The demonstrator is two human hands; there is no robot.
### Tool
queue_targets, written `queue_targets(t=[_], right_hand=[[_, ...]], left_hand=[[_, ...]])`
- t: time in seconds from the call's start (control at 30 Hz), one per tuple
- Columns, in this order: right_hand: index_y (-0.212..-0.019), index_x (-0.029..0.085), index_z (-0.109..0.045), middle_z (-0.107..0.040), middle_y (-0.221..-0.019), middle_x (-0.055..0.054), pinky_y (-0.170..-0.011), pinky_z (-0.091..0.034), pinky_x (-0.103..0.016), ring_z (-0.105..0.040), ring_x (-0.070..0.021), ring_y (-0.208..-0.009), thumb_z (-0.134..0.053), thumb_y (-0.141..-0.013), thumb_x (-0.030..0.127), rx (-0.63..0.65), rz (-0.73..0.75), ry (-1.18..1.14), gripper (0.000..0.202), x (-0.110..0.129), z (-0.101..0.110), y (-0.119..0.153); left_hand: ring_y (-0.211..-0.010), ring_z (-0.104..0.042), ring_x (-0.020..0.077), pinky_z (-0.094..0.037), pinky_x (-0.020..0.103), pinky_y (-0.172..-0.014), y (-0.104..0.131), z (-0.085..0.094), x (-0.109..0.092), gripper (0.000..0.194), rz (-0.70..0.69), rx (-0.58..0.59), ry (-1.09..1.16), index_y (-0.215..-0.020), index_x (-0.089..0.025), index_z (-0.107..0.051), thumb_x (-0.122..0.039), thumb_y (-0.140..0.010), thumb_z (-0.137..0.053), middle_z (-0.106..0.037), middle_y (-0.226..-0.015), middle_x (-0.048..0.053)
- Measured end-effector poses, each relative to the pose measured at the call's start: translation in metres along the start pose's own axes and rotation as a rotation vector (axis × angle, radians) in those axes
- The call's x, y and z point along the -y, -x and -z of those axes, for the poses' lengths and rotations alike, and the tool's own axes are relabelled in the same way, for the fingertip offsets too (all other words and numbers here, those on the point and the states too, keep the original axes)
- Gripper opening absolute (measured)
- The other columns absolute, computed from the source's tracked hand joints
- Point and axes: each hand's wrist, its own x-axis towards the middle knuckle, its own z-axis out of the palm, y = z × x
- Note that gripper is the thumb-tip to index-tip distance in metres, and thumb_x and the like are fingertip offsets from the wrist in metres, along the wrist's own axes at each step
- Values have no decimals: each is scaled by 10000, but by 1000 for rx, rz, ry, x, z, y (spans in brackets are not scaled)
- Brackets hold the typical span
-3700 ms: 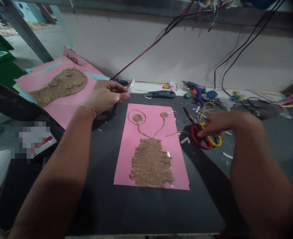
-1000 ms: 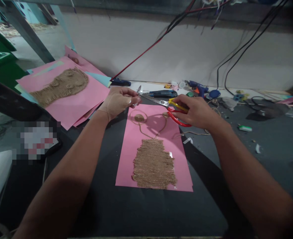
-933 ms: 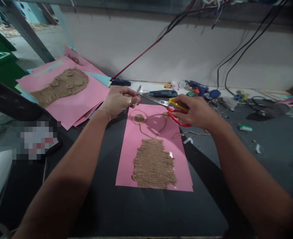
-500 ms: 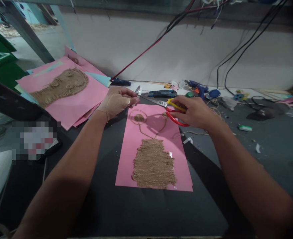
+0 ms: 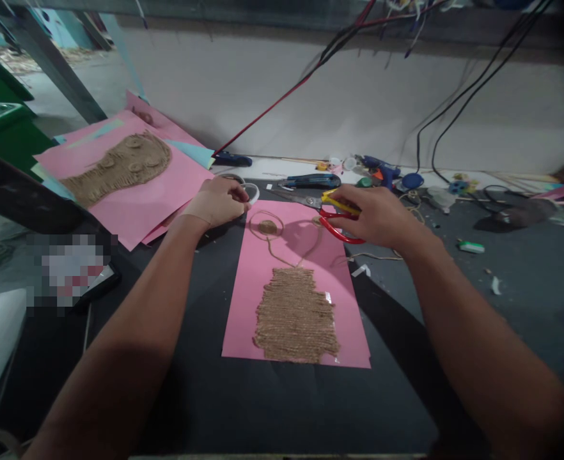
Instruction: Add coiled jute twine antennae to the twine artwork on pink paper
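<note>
My right hand (image 5: pixel 375 214) holds scissors (image 5: pixel 342 223) with red and yellow handles, their blades pointing left above the top of a pink sheet (image 5: pixel 243 306). Rows of brown twine form a block (image 5: pixel 296 316) on that sheet, with thin twine curves and a small coil (image 5: pixel 267 227) above it. My left hand (image 5: pixel 222 201) is at the sheet's upper left, its fingers curled round a white ring-shaped roll (image 5: pixel 252 193). A strand of twine lies across the left wrist.
Pink sheets with a twine shape (image 5: pixel 128 160) lie at the left. Behind the work are a blue cutter (image 5: pixel 311 181), a blue glue gun (image 5: pixel 380 167) and small scraps. Cables hang by the back wall. A blurred item (image 5: pixel 73 268) lies at the left edge.
My left hand has moved left and slightly down, away from the scissor tips, and now has the white roll at its fingers. My right hand and the scissors have barely moved.
</note>
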Motion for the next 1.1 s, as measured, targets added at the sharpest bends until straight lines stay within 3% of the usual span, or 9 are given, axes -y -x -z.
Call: queue_targets(t=[0.1, 0.23, 0.5, 0.63, 0.97, 1.1], right_hand=[[-998, 260, -646, -691, -834, -64, -644, -343, -350, -593, -237, -718, -638, -924, 450, 33, 13, 5, 205, 0, -1, 0], [-1002, 251, -643, -712, -870, -66, -642, -328, -334, -600, -230, -738, -650, -924, 428, 46, 35, 14, 194, -1, -2, -1], [-1067, 254, -663, -743, -935, -82, -648, -357, -347, -628, -243, -788, -612, -957, 447, 91, 57, 37, 228, 3, -2, 0], [-1074, 259, -674, -743, -926, -83, -639, -368, -356, -616, -243, -767, -602, -955, 461, 94, 63, 28, 246, 4, -1, 0], [-1043, 241, -665, -712, -858, -78, -617, -319, -339, -598, -236, -720, -616, -938, 466, 102, 23, 41, 253, 1, -2, -1], [-1039, 213, -678, -715, -845, -114, -599, -308, -341, -596, -252, -701, -606, -921, 524, 101, -159, 168, 340, -15, 2, 1]], left_hand=[[-892, -666, 246, -537, 362, -861, 1, 2, 1, 184, 3, -76, 73, -825, -217, -800, -213, -649, -856, -768, -915, 78], [-917, -653, 233, -528, 350, -858, 6, 7, -9, 116, -44, -143, 178, -847, -218, -815, -260, -740, -821, -770, -909, 70], [-1037, -713, 251, -559, 355, -918, 11, 6, -15, 256, -110, 180, 275, -948, -226, -859, -409, -771, -827, -811, -1077, 100], [-1029, -721, 234, -551, 345, -952, 9, 2, -9, 277, -157, 243, 235, -979, -243, -866, -432, -780, -825, -811, -1086, 84], [-892, -710, 200, -549, 302, -803, 10, 2, -16, 325, -119, 144, 222, -1031, -217, -855, -402, -767, -821, -809, -1004, 80], [-940, -711, 211, -554, 301, -806, 14, 6, -22, 333, -106, 121, 273, -1048, -187, -842, -372, -772, -821, -807, -1041, 98]])
